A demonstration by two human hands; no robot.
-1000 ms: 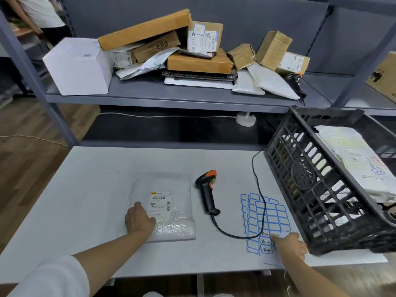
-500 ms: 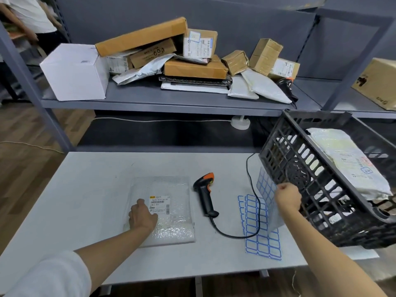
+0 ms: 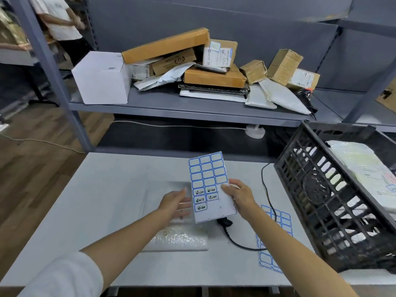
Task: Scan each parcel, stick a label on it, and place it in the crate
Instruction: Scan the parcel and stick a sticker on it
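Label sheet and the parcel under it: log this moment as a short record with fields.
label sheet: held up over the table, some labels handwritten, lower right ones gone
right hand: grips the sheet's right edge
left hand: fingers straight, reaching to the sheet's left edge
bubble-wrap parcel: flat on the table
scanner: mostly hidden behind the sheet
second label sheet: flat by the crate
crate contents: one white parcel

Right hand [image 3: 237,195] pinches a label sheet [image 3: 209,185] upright; left hand [image 3: 175,203] reaches toward it, fingers extended.
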